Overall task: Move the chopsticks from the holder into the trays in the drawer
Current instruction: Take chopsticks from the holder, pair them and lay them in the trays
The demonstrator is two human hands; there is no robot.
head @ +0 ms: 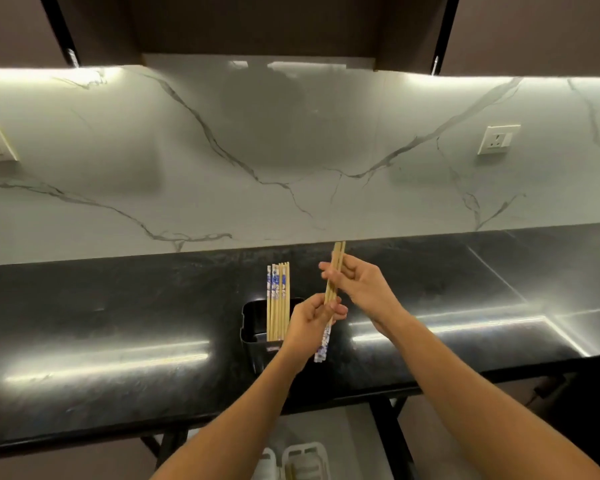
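Bamboo chopsticks with blue-and-white patterned ends form a small bundle (337,256) held between both your hands, above the glossy black stone counter (118,306). Your left hand (310,318) has its fingers curled round the bundle's middle; your right hand (362,289) pinches it higher up, near the plain tips. The bundle tilts, patterned ends down towards you. Just left of it, more matching chopsticks (278,299) stand upright in the black rectangular holder (253,327) on the counter.
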